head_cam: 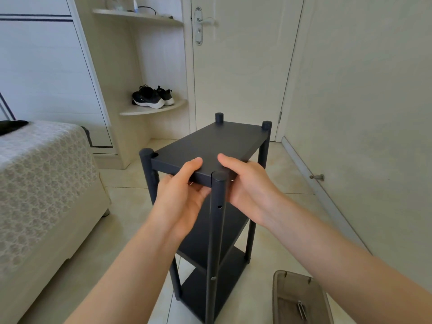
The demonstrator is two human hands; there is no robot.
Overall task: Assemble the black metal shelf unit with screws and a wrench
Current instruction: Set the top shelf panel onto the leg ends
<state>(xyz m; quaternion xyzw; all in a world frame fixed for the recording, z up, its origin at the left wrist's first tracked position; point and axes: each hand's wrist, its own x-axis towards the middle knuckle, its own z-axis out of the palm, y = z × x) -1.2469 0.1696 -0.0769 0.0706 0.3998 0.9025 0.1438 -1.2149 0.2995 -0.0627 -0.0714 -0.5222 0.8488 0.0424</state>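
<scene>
Left hand [184,195] and right hand [247,183] hold the top of the black shelf unit [210,141].
It stands upright on the tiled floor [131,206]; each hand pinches the top panel's near edge, thumb above and fingers beneath, either side of the near corner post [217,230]. A brown tray [279,291] lies nearby.

The shelf unit [210,141] in front of me is matte black, posts and panels alike. My bedspread [42,183] at left carries a repeating grey-and-cream lace motif, a black cloth [11,126] lying on it. The floor tiles [126,206] are glossy beige with faint marbling; the door [240,66] and wall [362,90] are cream. Black sneakers [152,97] with white soles sit on a pale wood-grain corner shelf [152,110]. The tray [292,275] at lower right is brown.
</scene>
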